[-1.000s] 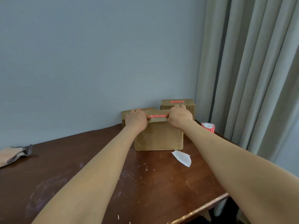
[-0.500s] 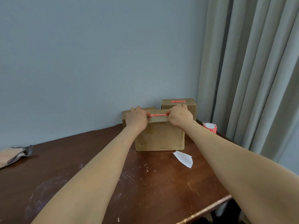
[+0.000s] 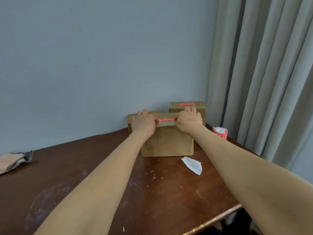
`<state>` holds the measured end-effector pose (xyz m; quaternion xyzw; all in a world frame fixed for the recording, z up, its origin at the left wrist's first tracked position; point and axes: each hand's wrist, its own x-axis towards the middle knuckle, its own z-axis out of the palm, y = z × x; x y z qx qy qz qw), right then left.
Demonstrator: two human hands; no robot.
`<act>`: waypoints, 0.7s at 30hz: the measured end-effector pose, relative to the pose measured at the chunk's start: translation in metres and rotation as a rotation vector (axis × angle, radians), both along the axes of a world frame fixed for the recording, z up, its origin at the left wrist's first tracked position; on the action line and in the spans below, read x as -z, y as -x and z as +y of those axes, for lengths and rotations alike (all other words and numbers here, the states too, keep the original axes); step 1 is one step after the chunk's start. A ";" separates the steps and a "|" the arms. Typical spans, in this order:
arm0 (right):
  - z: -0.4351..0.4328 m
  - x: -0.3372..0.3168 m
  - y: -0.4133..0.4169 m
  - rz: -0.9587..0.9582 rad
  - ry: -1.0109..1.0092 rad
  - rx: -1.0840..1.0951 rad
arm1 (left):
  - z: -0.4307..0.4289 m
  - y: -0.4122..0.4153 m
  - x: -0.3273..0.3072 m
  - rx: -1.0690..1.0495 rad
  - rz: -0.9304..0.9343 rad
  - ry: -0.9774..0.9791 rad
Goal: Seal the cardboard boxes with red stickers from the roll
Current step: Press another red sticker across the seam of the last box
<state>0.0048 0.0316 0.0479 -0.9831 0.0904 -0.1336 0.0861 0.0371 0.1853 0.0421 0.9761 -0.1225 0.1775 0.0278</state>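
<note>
We see a dark brown wooden table (image 3: 169, 192) against a blue-grey wall (image 3: 101, 65), with pale grey curtains (image 3: 262, 65) at the right. At its far corner stand the front brown cardboard box (image 3: 169, 141), a rear right cardboard box (image 3: 199, 109) with a red sticker on top, and a partly hidden rear left cardboard box (image 3: 130, 122). Our left hand (image 3: 144, 123) and right hand (image 3: 189, 122) curl over the front box's top edge, thumbs at the ends of a red sticker strip (image 3: 166, 119) lying along it. The red sticker roll (image 3: 220, 133) stands right of the boxes, near the curtains. A white paper scrap (image 3: 193, 165) lies just before the front box.
</note>
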 end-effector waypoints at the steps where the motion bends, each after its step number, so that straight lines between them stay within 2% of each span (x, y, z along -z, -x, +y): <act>1: 0.000 0.000 0.001 0.006 -0.003 0.000 | 0.000 0.001 -0.001 -0.002 0.005 -0.005; 10: -0.001 -0.007 0.019 -0.054 -0.008 -0.073 | 0.003 0.014 -0.003 0.095 -0.036 0.058; 14: 0.006 0.000 0.016 -0.050 0.012 -0.104 | -0.003 0.016 0.000 0.168 0.003 0.064; 21: 0.013 0.000 0.015 0.015 0.059 -0.085 | -0.006 0.016 -0.003 0.117 0.039 0.018</act>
